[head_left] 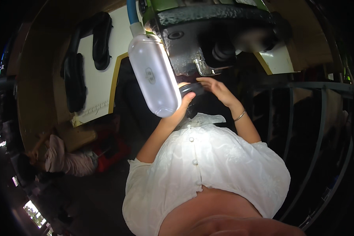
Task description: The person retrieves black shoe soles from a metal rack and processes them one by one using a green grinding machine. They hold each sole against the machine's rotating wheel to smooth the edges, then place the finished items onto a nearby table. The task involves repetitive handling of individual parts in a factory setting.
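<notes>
My left hand (186,101) grips a dark, curved piece (192,89) that looks like a black shoe sole, its thumb lying along the near side. A lamp covers part of that hand. On the other side, my right hand (220,91) has its fingers stretched out beside the sole's right end; whether the fingertips touch it I cannot tell. Both hands are just below a dark metal machine (181,49), in front of my white shirt.
A white lamp (153,74) hangs close on the left from a blue tube. Several black soles (102,45) lie on a white, yellow-edged table (100,82). A metal rack (322,114) stands at right. Another person's light-coloured clothing (67,159) shows at lower left.
</notes>
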A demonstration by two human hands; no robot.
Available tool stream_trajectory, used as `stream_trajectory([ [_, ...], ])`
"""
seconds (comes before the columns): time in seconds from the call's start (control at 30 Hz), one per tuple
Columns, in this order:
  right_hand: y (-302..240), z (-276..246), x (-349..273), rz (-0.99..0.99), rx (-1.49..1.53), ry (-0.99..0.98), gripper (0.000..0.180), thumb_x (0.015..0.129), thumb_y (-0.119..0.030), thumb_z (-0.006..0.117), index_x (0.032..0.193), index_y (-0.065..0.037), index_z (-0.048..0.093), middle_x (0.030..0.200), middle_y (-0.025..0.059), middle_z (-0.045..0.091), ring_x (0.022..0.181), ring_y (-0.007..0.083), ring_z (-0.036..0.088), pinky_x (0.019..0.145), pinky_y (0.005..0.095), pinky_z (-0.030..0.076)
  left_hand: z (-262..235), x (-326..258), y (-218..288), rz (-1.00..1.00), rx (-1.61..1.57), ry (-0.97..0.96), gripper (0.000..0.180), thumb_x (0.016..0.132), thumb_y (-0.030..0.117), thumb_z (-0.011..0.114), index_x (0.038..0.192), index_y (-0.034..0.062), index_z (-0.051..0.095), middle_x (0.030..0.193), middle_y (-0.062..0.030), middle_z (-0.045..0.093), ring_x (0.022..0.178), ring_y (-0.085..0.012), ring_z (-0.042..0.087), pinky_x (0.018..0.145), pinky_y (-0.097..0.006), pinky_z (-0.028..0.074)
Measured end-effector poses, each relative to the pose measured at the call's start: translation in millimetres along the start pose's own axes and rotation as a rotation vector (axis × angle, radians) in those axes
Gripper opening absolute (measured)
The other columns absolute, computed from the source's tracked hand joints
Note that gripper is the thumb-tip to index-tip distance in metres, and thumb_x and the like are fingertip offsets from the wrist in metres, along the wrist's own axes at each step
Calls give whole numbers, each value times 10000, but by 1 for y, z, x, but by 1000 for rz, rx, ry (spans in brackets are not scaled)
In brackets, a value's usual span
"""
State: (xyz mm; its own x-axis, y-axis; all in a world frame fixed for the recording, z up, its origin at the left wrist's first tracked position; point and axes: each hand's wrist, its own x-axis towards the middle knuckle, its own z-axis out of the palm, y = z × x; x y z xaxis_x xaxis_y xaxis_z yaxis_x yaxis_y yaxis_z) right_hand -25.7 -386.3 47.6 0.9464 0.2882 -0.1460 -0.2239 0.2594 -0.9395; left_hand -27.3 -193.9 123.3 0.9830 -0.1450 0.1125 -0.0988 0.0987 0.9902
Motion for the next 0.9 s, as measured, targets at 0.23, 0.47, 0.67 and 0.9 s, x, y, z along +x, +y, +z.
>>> stream_trajectory([
  [0.23, 6, -90, -40, 340, -213, -91, 306, 712, -100, 688, 978, 31, 608, 876, 22, 616, 806, 91, 553, 750, 229, 442, 16, 17, -26, -124, 84, -24, 230, 838, 198, 619, 921, -16, 639, 818, -37, 624, 745, -77, 540, 676, -217, 435],
  [0.47, -98, -86, -16, -353, 239, 668, 234, 776, -59, 627, 989, 22, 574, 922, 112, 619, 837, 211, 611, 745, 292, 496, 9, 11, -9, -233, 83, -40, 191, 864, 142, 569, 935, -24, 632, 827, -34, 628, 744, -67, 537, 687, -218, 439],
  [0.67, -105, -14, 21, -467, 775, 525, 267, 848, -165, 433, 1001, 3, 573, 1014, 115, 600, 944, 252, 579, 855, 357, 455, -33, -12, -25, -169, -43, 42, 204, 867, 118, 542, 982, -43, 592, 867, -40, 621, 782, -84, 549, 719, -227, 437],
  [0.9, -38, 63, 9, -461, 752, 523, 372, 866, -287, 388, 1059, -9, 543, 1054, 99, 580, 984, 218, 552, 879, 340, 417, -92, -23, -9, -11, 116, 205, 221, 894, 114, 487, 1041, -42, 538, 898, -45, 612, 733, -74, 554, 659, -214, 452],
])
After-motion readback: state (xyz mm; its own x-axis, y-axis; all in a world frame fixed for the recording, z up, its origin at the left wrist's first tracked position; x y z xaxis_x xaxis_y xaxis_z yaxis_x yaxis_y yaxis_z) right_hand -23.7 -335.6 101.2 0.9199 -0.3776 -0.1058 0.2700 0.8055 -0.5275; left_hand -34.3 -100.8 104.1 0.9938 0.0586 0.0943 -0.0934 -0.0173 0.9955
